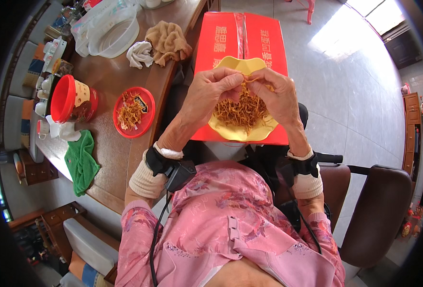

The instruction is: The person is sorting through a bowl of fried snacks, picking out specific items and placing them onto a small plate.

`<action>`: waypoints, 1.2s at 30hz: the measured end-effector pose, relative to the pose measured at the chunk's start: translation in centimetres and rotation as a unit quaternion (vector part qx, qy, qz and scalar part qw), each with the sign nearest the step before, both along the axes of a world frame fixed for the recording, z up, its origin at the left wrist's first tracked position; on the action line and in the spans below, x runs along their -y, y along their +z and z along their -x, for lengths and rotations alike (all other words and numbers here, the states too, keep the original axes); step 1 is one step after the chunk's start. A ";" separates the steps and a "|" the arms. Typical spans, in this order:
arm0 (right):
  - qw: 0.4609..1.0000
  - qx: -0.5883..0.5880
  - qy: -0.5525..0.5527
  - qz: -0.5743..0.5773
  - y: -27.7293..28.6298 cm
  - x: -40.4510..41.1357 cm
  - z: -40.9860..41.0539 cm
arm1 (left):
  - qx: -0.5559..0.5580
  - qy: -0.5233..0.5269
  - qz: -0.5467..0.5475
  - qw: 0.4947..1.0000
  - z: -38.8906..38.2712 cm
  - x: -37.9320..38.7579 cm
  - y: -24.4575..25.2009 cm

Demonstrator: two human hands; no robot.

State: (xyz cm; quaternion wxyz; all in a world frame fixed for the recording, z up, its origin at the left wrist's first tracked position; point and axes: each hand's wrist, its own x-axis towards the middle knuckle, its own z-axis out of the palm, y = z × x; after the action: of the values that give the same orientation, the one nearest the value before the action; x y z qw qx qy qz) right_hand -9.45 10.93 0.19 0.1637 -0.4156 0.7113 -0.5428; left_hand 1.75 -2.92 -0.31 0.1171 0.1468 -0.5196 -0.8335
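Note:
Over a yellow scalloped plate (229, 132), my left hand (213, 84) and my right hand (277, 91) meet fingertip to fingertip. Both pinch a thin orange dried strand (248, 79) between thumb and fingers. A heap of similar curly dried strands (245, 111), orange-brown and thread-like, covers the plate's middle. The plate rests on a red cardboard box (204, 46) that bears writing and has clear tape along its top seam. To the left, a red round lid (150, 118) on the table carries a smaller pile of strands (129, 114).
On the brown wooden table (114, 158) are a red plastic tub (62, 98), a green cloth (80, 163), a brown cloth (168, 43), white crumpled tissue (139, 53) and a clear plastic basin (114, 37). A brown chair (376, 215) stands close on the right.

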 end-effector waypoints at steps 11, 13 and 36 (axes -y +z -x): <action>0.971 -0.219 -0.080 0.059 -0.4 0.6 -1.3 | -0.005 0.061 -0.020 0.998 0.4 -0.7 0.1; 0.955 -0.272 -0.091 0.077 -0.8 0.9 -1.3 | -0.004 0.068 -0.021 0.997 0.5 -0.8 -0.1; 0.835 -0.525 -0.111 0.120 -2.0 1.7 -1.0 | 0.052 0.138 0.007 0.989 1.4 -1.7 0.4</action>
State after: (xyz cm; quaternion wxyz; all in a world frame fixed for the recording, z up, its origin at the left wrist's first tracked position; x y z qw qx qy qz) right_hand -8.46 9.23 -1.86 -0.3467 -0.5730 0.6609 -0.3387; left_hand 0.30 -1.18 0.07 0.2051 0.2597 -0.5059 -0.7966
